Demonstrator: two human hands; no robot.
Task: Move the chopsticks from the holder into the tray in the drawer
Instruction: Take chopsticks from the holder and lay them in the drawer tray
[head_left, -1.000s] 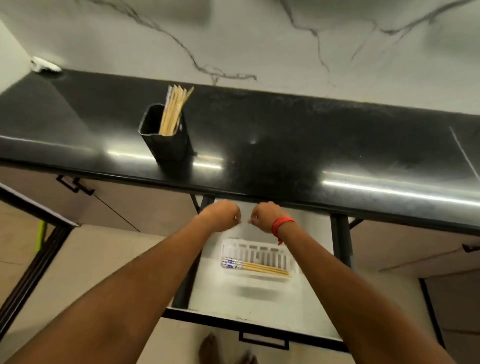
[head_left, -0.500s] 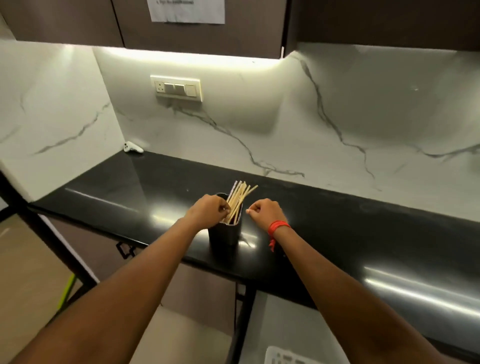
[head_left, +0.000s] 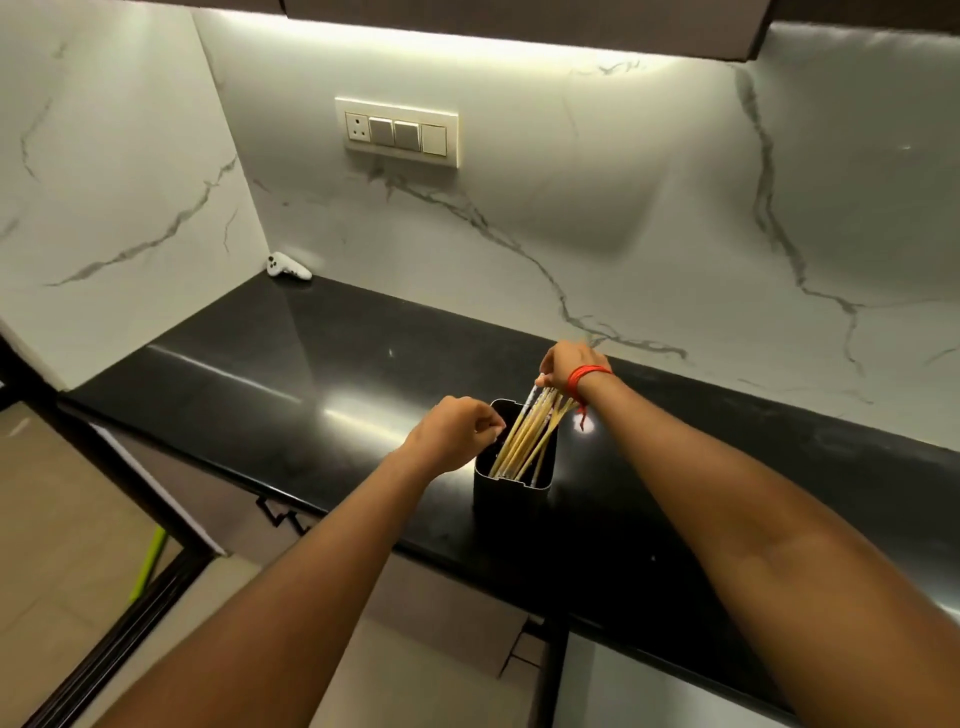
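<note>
A black square holder (head_left: 511, 493) stands near the front edge of the black counter (head_left: 291, 364). Several wooden chopsticks (head_left: 527, 439) lean in it toward the right. My right hand (head_left: 569, 366), with a red thread on the wrist, is above the holder and pinches the upper ends of the chopsticks. My left hand (head_left: 454, 436) rests at the holder's left rim with fingers curled; whether it grips the rim I cannot tell. The drawer (head_left: 649, 686) shows only as a pale strip at the bottom right; the tray is out of view.
A small white object (head_left: 287, 266) lies in the counter's back left corner. A switch plate (head_left: 397, 131) is on the marble wall. Dark-framed cabinet fronts and a handle (head_left: 280, 517) run below the counter.
The view rose from the open drawer and tray to the counter. Both hands went up to the holder, and my right hand has now closed on the chopstick tops.
</note>
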